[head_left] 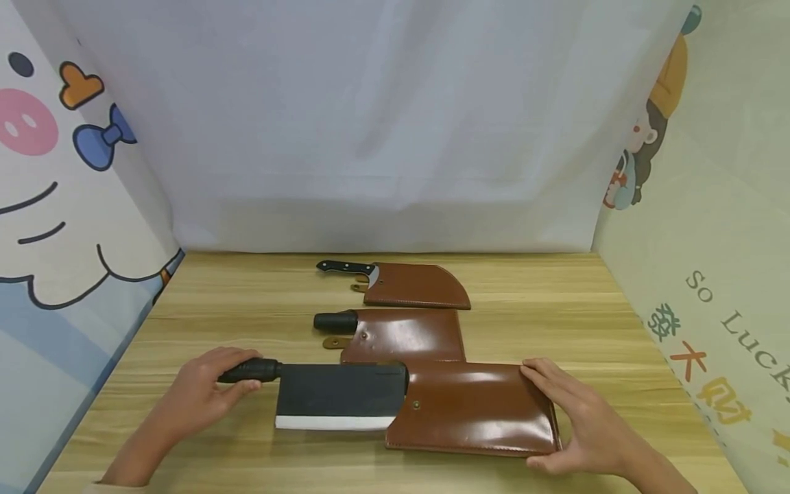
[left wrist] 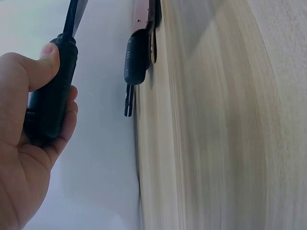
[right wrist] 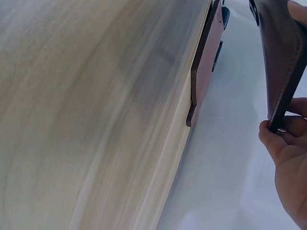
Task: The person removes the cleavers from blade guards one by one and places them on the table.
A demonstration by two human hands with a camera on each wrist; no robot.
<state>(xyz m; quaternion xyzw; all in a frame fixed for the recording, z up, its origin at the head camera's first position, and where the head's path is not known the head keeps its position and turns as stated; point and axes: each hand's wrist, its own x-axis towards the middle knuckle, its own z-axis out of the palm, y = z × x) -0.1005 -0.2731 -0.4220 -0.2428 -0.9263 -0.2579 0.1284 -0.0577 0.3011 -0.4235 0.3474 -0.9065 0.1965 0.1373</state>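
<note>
My left hand (head_left: 206,390) grips the black handle (left wrist: 53,96) of a cleaver. The dark blade (head_left: 339,391) with its pale cutting edge points right, its far end at the mouth of a brown leather sheath (head_left: 475,405). My right hand (head_left: 580,418) holds that sheath by its right end, thumb on the lower corner and fingers on the upper one. In the right wrist view, the hand (right wrist: 292,148) pinches the stitched edge of the sheath. Just behind lies a second cleaver in a brown sheath (head_left: 410,335), its black handle (head_left: 335,322) to the left.
Farther back on the wooden table (head_left: 234,295) lies a third sheathed knife with a riveted black handle (head_left: 345,267). A strap with a snap (head_left: 337,342) sticks out near the middle sheath. A white curtain (head_left: 395,123) hangs behind, with printed panels at both sides.
</note>
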